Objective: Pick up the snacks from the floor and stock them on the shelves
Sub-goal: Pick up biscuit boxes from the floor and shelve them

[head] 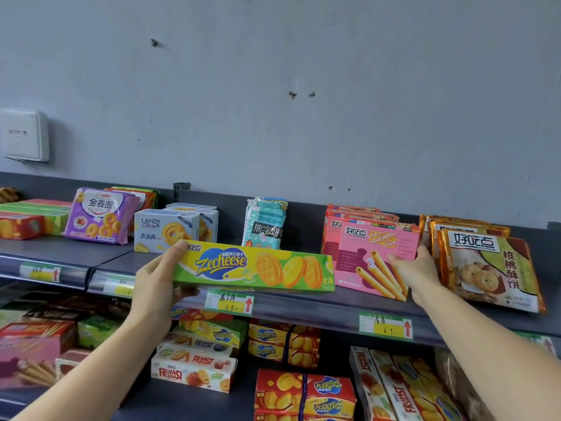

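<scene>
My left hand (159, 276) grips the left end of a long yellow-green Zecheese biscuit box (255, 267), held level in front of the top shelf (318, 302). My right hand (417, 264) holds the right lower side of a pink egg-roll box (375, 256), thumb on its front. This pink box stands tilted at the shelf's front, ahead of a row of similar pink boxes (334, 221). The Zecheese box overlaps the pink box's lower left corner.
On the top shelf stand a teal biscuit pack (267, 223), Landy Castle boxes (165, 227), a purple pack (101, 215) and orange walnut-cookie bags (488, 265). The lower shelf holds Zecheese and Fruiast boxes (194, 369). Price tags (385, 325) line the shelf edge.
</scene>
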